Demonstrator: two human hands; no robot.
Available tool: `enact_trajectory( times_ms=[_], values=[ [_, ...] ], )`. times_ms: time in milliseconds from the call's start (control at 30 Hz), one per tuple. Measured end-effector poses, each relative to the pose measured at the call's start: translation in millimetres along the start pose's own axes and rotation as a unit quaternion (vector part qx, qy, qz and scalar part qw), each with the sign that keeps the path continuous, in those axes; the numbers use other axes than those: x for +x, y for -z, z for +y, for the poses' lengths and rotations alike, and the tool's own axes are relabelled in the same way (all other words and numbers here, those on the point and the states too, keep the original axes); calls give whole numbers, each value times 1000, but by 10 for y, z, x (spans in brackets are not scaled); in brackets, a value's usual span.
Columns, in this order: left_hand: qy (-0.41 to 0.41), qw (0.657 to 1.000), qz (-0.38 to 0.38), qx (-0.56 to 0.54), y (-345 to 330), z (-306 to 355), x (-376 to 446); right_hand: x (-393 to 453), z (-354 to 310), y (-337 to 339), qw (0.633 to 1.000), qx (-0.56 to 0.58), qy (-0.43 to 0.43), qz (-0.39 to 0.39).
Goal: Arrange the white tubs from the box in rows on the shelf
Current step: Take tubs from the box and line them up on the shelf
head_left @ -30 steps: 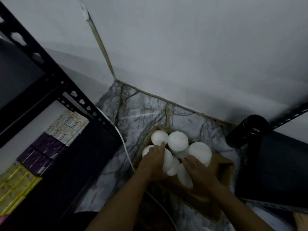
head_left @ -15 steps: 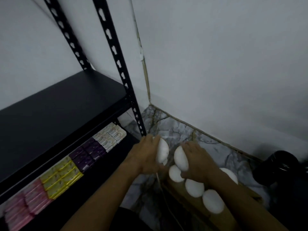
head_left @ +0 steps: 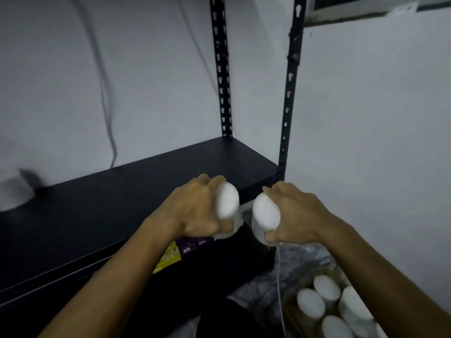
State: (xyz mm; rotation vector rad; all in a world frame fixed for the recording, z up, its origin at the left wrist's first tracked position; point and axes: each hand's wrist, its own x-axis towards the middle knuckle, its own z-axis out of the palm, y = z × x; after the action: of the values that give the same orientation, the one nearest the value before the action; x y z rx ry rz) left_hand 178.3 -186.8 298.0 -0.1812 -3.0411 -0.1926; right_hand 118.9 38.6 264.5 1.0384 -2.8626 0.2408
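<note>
My left hand (head_left: 195,211) grips a white tub (head_left: 227,203), held in front of the black shelf's (head_left: 146,181) front edge near its right end. My right hand (head_left: 290,213) grips a second white tub (head_left: 264,214) just to the right, beside the shelf's front right post (head_left: 289,93). Both tubs are off the shelf, a small gap between them. Several more white tubs (head_left: 311,304) stand in the cardboard box (head_left: 290,301) on the floor at the lower right, partly hidden by my right forearm.
A blurred white object (head_left: 13,191) sits on the shelf at the far left. Purple and yellow packets (head_left: 178,250) lie on the lower shelf under my left wrist. A thin white cable (head_left: 280,289) hangs by the box. The white wall stands close on the right.
Both hands have lifted a tub each from the box on the floor up to the shelf's front edge. The view has tilted up from the floor to the shelf.
</note>
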Motion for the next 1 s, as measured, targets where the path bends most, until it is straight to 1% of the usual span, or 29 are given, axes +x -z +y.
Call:
enact_trajectory(
  times_ms=[100, 300, 400, 600, 833, 1000],
  values=[
    [50, 998, 25, -3, 359, -301, -254, 244, -402, 252, 999, -12, 42, 3],
    [146, 989, 30, -3, 721, -928, -749, 787, -1147, 527, 992, 11, 124, -1],
    [201, 979, 28, 1, 771, -1219, -992, 1061, -1532, 545, 987, 8, 158, -21],
    [311, 950, 12, 41, 680, -1716, -1440, 1452, -2184, 343, 973, -1, 209, -93],
    [376, 925, 16, 45, 554, -1989, -1736, 1705, -2596, 133, 964, 29, 220, -145],
    [390, 920, 29, 21, 474, -2081, -1787, 1810, -2728, 17, 960, 53, 217, -169]
  ],
)
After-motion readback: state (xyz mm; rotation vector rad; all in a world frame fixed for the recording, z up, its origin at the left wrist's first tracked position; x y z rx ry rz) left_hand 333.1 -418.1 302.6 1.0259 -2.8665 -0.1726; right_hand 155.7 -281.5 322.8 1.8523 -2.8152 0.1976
